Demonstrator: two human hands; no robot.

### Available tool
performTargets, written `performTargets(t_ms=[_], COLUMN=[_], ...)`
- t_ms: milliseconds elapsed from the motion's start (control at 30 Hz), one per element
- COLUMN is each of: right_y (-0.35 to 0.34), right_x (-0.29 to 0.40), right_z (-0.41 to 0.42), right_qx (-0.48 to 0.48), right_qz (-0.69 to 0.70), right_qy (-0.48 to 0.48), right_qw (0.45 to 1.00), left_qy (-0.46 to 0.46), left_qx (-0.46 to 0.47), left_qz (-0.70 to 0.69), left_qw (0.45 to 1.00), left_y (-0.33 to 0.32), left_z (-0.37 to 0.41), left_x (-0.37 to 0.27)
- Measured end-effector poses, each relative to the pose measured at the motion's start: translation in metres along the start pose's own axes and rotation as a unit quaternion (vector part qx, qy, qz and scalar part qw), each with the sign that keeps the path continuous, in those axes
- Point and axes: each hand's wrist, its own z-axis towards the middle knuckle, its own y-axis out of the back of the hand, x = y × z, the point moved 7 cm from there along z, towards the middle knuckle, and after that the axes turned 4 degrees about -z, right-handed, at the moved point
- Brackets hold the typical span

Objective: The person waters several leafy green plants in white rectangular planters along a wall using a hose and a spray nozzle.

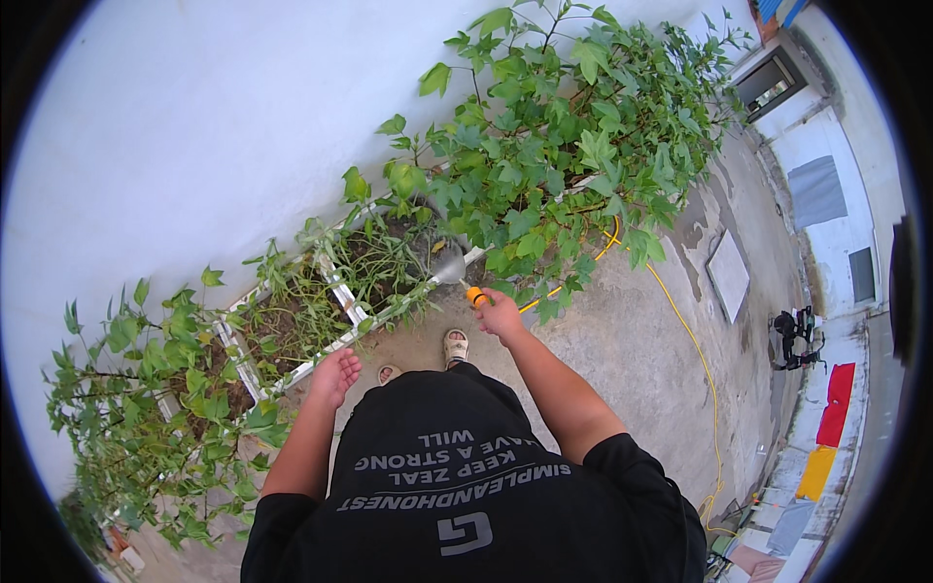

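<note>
My right hand (500, 318) grips an orange hose nozzle (477, 296) with a dark band. A fan of water (449, 269) leaves its tip toward the dark soil (379, 291) of a planter bed. Narrow-leaved green plants (383, 251) grow in that bed, and a white edging strip (353, 312) divides it from its neighbour. Nothing is in my left hand (337, 377), which hangs near the bed's front edging with loosely bent fingers. Behind my right hand, a yellow hose (543, 298) runs under leaves; its link to the nozzle is hidden.
Bushy, lobed-leaf plants (539, 146) overhang the bed at upper right; more shrubs (146, 408) spread at left. A white wall (182, 146) backs them. Loose hose (696, 335) crosses the concrete floor (619, 350). A square slab (727, 277) and a parked scooter (794, 339) stand farther right.
</note>
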Motion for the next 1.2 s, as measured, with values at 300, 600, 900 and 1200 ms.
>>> performTargets(t_ms=[300, 600, 900, 1200], right_y=[-0.0014, -0.0053, -0.0024, 0.0023], right_x=[-0.0039, -0.0056, 0.0011, -0.0021], right_z=[0.0017, 0.0018, -0.0037, -0.0029], right_qx=[-0.003, 0.003, -0.01, -0.016], right_qz=[0.003, 0.02, 0.022, 0.029], right_qy=[0.004, -0.006, -0.018, -0.021], right_qw=[1.0, 1.0, 1.0, 0.999], left_qy=[0.0, -0.004, 0.003, 0.002], left_qx=[0.0, 0.006, -0.004, -0.007], left_qz=[0.0, 0.0, -0.002, 0.002], left_qw=[1.0, 1.0, 1.0, 1.0], left_y=[0.0011, 0.0028, 0.0056, 0.005], left_z=[-0.0001, 0.0, 0.0012, 0.0009], left_x=[-0.0004, -0.0005, 0.0003, 0.0013])
